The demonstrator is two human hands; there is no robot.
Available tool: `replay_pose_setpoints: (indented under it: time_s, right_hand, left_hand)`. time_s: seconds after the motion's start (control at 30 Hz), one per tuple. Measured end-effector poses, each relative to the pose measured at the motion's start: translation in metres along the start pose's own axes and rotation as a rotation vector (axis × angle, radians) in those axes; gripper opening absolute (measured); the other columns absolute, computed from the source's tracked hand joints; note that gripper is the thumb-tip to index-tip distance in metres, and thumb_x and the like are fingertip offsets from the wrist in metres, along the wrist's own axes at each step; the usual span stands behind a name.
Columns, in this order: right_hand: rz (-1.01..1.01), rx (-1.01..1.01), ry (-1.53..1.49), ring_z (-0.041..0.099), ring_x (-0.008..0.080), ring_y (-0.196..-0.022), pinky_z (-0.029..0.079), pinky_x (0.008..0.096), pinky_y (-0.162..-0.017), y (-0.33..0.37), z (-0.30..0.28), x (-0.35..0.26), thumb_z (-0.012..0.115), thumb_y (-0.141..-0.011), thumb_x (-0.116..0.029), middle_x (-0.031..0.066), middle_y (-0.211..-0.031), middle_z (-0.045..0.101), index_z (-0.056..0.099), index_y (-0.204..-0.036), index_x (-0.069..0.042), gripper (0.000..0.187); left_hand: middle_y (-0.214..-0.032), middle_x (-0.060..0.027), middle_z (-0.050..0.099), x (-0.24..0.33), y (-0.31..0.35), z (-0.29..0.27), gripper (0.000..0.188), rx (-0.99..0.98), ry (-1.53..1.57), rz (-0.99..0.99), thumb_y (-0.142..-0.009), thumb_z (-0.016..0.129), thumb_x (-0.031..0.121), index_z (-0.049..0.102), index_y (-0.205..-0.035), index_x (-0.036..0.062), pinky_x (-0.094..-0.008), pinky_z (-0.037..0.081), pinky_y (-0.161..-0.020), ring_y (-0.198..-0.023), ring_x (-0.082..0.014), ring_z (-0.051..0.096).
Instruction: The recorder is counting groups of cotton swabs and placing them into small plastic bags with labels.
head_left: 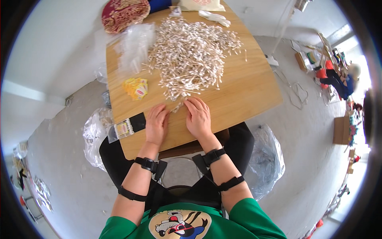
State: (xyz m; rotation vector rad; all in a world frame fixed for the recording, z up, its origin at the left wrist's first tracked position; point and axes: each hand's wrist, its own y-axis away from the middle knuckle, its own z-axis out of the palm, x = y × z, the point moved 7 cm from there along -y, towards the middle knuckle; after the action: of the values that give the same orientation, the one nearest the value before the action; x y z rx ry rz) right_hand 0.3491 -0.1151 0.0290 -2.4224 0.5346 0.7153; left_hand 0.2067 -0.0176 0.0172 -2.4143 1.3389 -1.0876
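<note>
A large heap of white-tipped cotton swabs (191,55) covers the middle and back of the wooden table. At its near edge, a small row of cotton swabs (177,106) lies between my two hands. My right hand (198,117) has its fingers bent together, with the tips on the right end of that row. On the other side, my left hand (157,122) is closed at the row's left end, its fingertips against the swabs. Left of my left hand lies a clear packet of cotton swabs (123,128) with a yellow label, beside a small black pad (137,122).
Yellow printed cards (135,88) and a stack of clear plastic bags (137,44) lie on the table's left. White gloves (215,18) rest at the far edge. Plastic sacks (264,159) stand on the floor beside my legs. Another person (338,81) sits far right.
</note>
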Motion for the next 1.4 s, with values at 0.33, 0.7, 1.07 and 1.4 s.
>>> replay_pose_setpoints:
  time_s: [0.33, 0.7, 1.07, 1.4]
  right_hand:
    - [-0.068, -0.12, -0.061, 0.061, 0.0319, -0.1, 0.051, 0.0417, -0.09, -0.013, -0.005, -0.007, 0.066, -0.075, 0.003, 0.0122, -0.114, 0.063, 0.071, -0.107, -0.01, 0.035]
    - [-0.135, -0.251, -0.063, 0.061, 0.0307, -0.087, 0.051, 0.0406, -0.076, -0.003, 0.003, -0.016, 0.076, -0.074, -0.004, 0.0057, -0.089, 0.064, 0.069, -0.083, -0.008, 0.012]
    - [-0.106, -0.136, -0.066, 0.061, 0.0311, -0.09, 0.051, 0.0409, -0.078, -0.014, 0.001, -0.024, 0.069, -0.078, 0.001, 0.0087, -0.095, 0.064, 0.069, -0.091, -0.008, 0.015]
    - [-0.172, -0.269, 0.078, 0.061, 0.0293, -0.095, 0.052, 0.0401, -0.08, -0.034, -0.002, -0.002, 0.072, -0.079, -0.004, 0.0054, -0.1, 0.063, 0.068, -0.096, -0.011, 0.019]
  left_hand:
    - [-0.103, -0.0123, 0.067, -0.001, 0.01, -0.026, 0.012, 0.11, 0.073, -0.134, -0.082, 0.072, 0.0, 0.067, -0.092, 0.0024, -0.0427, 0.052, -0.083, -0.095, -0.0342, 0.064]
    - [-0.09, -0.0106, 0.063, -0.017, 0.003, -0.035, 0.009, 0.126, 0.074, -0.215, -0.08, 0.074, 0.002, 0.068, -0.086, 0.0022, -0.042, 0.05, -0.077, -0.086, -0.0321, 0.061]
    - [-0.087, -0.0076, 0.064, -0.014, 0.012, -0.038, 0.007, 0.039, 0.148, -0.161, -0.077, 0.074, 0.004, 0.069, -0.082, 0.0045, -0.0407, 0.049, -0.076, -0.084, -0.0309, 0.061]
    - [-0.088, -0.0096, 0.065, -0.023, 0.005, -0.031, 0.006, -0.165, 0.162, -0.248, -0.078, 0.073, 0.004, 0.07, -0.083, 0.0042, -0.0416, 0.05, -0.078, -0.085, -0.0308, 0.062]
